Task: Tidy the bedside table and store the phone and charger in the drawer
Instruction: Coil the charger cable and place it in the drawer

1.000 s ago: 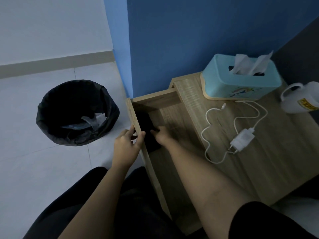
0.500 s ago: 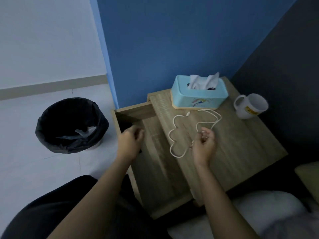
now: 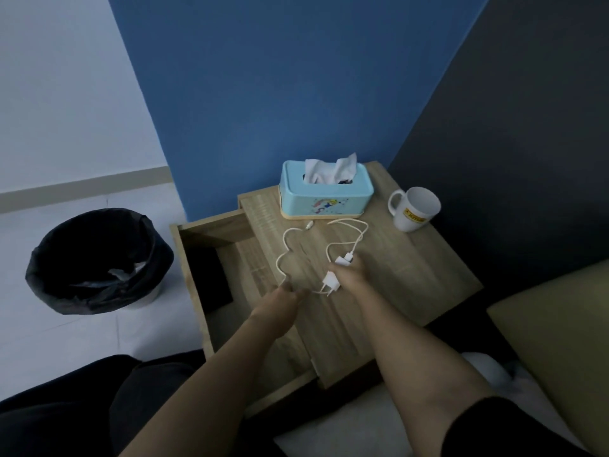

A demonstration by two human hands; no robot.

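Both hands have shifted onto the charger: the left hand [image 3: 280, 306] has left the drawer [image 3: 211, 328] and now pinches the cable [image 3: 283, 258], while the right hand [image 3: 349, 275] grips the plug [image 3: 331, 281] on the table [image 3: 412, 275]. The phone [image 3: 211, 282] lies in the drawer. The cable's loose loops could snag or trail over the drawer edge and get pinched on closing.
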